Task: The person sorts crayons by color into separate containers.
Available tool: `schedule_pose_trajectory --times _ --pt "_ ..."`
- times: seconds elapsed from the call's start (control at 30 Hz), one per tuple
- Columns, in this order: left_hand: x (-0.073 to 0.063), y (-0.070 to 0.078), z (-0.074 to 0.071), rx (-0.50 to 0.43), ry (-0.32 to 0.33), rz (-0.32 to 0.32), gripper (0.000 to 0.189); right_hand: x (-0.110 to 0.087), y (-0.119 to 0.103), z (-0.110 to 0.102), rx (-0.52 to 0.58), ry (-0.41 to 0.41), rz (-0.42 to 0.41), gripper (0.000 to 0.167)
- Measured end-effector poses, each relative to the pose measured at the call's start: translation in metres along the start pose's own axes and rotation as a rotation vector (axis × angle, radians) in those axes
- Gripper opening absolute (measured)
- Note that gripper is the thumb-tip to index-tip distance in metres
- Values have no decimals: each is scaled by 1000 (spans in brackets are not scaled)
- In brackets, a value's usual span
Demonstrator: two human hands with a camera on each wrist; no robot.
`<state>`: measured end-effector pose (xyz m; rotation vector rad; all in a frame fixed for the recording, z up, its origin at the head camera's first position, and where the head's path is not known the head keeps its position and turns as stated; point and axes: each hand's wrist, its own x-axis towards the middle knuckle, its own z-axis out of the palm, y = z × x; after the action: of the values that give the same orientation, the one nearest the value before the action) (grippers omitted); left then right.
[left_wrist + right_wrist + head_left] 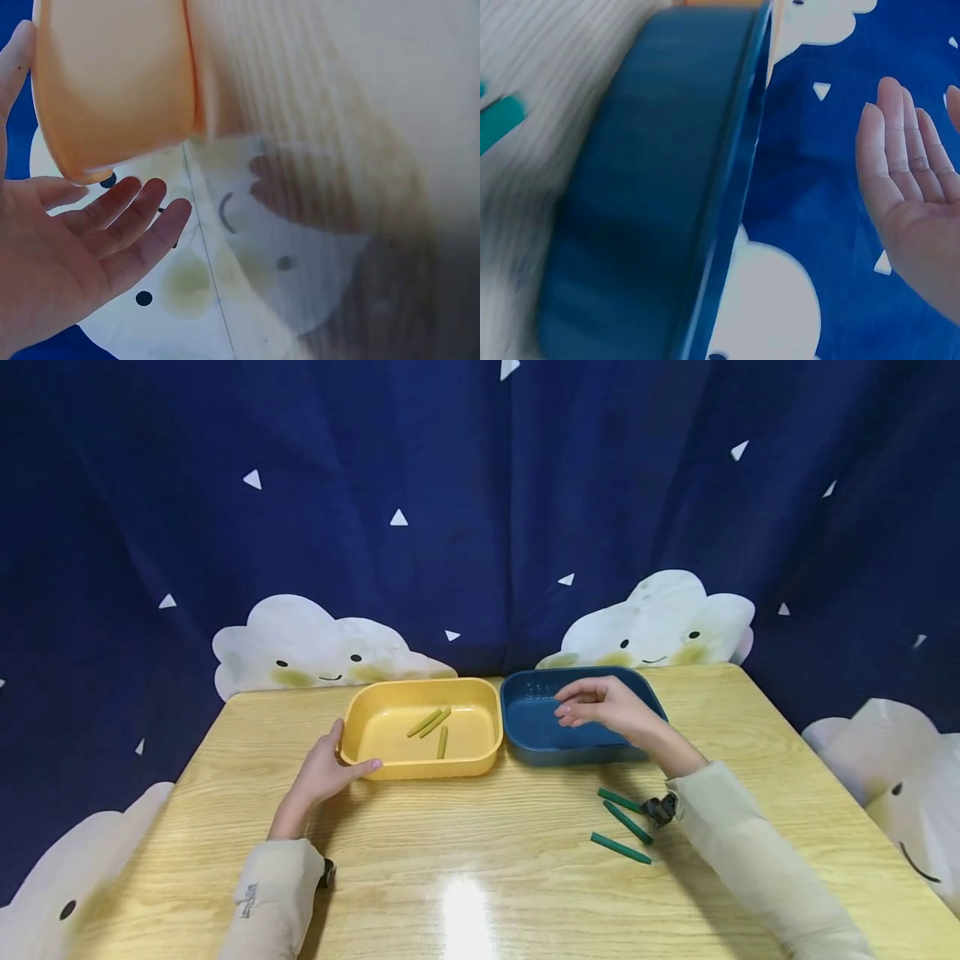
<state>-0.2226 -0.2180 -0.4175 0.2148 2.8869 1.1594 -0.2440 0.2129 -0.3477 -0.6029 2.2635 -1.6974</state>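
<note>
My left hand (326,770) holds the left front corner of the yellow tray (431,770), thumb along the front rim and fingers by the left end. In the left wrist view those fingers (133,217) spread loosely beside the orange-looking tray wall. Inside the tray lie three short yellow-green sticks (442,742). Over the dark blue tray (577,757) hovers my right hand (607,703), its fingers loosely bent with nothing in them. The right wrist view shows its bare palm (919,202) beyond the blue tray wall. Three dark green sticks (620,848) lie on the table below the right forearm.
The two trays stand side by side near the back of the wooden table (405,852). Behind it hangs a dark blue curtain (450,460) with white triangles and cloud faces. A black wrist device (660,810) sits at the right cuff, overlapping the green sticks' ends.
</note>
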Motion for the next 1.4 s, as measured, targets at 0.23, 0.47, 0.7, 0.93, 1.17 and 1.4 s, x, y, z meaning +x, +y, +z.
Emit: schedule_pose_trajectory --times 0.23,0.47,0.7,0.93,1.17,1.4 --pt "-5 5 0 24 101 53 93 -22 16 -23 -50 66 19 38" --pt "-13 24 1 32 272 136 54 -42 30 -40 -81 129 53 40" --pt "-23 46 6 -20 372 225 31 -57 41 -51 -89 197 115 42" --pt "-29 63 11 -57 389 349 25 -67 55 -58 -173 290 112 42" --pt "-33 78 18 -67 371 413 29 -70 70 -67 -248 354 129 59" --pt "-36 91 26 -89 311 437 34 -67 79 -78 -340 277 205 89"
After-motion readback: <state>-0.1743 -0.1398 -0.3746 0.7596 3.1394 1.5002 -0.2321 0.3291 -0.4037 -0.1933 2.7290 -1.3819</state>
